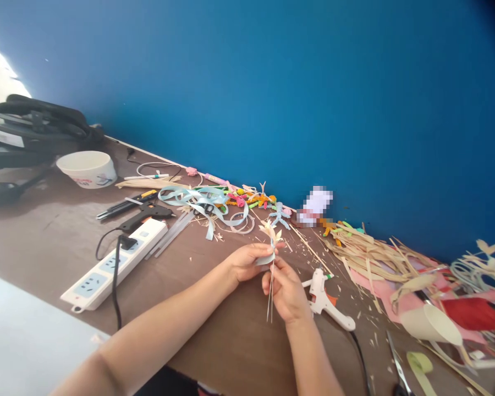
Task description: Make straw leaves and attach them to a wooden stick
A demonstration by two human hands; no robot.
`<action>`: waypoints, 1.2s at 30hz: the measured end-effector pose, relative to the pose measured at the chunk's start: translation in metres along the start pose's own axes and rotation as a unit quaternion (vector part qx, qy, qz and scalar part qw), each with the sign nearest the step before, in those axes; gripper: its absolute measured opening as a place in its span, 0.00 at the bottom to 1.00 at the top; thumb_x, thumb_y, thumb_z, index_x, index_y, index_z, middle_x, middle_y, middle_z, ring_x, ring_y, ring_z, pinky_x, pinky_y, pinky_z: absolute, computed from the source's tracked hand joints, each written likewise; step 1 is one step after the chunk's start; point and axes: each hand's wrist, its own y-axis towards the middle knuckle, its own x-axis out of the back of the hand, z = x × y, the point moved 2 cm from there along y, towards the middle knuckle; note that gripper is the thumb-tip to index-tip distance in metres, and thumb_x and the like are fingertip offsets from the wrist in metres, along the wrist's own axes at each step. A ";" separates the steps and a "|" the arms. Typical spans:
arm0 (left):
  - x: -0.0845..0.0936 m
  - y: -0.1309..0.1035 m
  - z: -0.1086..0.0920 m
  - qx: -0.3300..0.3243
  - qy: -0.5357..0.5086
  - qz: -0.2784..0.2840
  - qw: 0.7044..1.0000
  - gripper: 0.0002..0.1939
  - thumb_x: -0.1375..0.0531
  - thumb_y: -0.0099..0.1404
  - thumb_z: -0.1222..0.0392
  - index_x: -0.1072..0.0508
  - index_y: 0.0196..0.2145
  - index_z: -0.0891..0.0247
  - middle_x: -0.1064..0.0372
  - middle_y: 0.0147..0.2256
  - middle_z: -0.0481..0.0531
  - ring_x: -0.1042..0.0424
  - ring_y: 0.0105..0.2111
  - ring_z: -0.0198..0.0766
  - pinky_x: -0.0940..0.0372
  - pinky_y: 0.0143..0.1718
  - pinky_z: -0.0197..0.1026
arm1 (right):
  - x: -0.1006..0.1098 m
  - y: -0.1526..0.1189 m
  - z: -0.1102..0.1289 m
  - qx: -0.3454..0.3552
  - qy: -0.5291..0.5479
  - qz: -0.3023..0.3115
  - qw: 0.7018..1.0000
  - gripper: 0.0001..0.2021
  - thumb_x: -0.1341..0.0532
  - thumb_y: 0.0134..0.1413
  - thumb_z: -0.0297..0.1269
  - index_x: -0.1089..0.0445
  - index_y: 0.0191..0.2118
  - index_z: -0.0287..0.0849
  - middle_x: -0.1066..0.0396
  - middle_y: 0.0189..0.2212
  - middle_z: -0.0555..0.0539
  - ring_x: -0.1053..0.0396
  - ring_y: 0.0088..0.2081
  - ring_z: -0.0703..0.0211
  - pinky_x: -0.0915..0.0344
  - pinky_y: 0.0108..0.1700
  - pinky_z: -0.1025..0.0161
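Left hand (249, 262) pinching pale flower bundle (271, 235) below petals, right hand (286, 289) gripping its thin stems; both above surface (226, 335), near its front edge. White glue gun (325, 302) right of right hand.

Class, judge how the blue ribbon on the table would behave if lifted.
The blue ribbon looks floppy: it lies in loose loops, so it would probably sag. Thin and flat, it is likely light for its size. Its loops lie among small coloured pieces, so it may drag some along.
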 end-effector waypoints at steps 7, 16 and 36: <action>-0.002 -0.001 0.003 0.017 0.016 0.032 0.999 0.08 0.36 0.45 0.62 0.26 0.26 0.69 0.32 0.27 0.51 0.44 0.17 0.23 0.43 0.24 0.32 | -0.001 -0.001 -0.001 -0.071 0.099 0.034 0.992 0.08 0.41 0.46 0.39 0.35 0.32 0.42 0.35 0.23 0.54 0.44 0.12 0.72 0.45 0.12 0.72; -0.005 -0.002 0.005 0.014 0.029 0.038 0.999 0.07 0.35 0.44 0.63 0.25 0.24 0.70 0.33 0.41 0.57 0.40 0.23 0.25 0.45 0.27 0.31 | 0.011 -0.001 -0.003 -0.079 0.098 0.007 0.992 0.05 0.40 0.45 0.36 0.35 0.30 0.41 0.34 0.22 0.55 0.48 0.09 0.76 0.49 0.10 0.75; 0.004 0.004 0.011 0.041 0.084 -0.065 0.994 0.07 0.35 0.44 0.62 0.28 0.23 0.66 0.32 0.28 0.49 0.36 0.34 0.34 0.47 0.40 0.39 | 0.026 0.003 0.003 0.112 -0.106 -0.165 0.974 0.09 0.37 0.40 0.39 0.37 0.23 0.39 0.38 0.14 0.56 0.45 0.13 0.72 0.50 0.16 0.73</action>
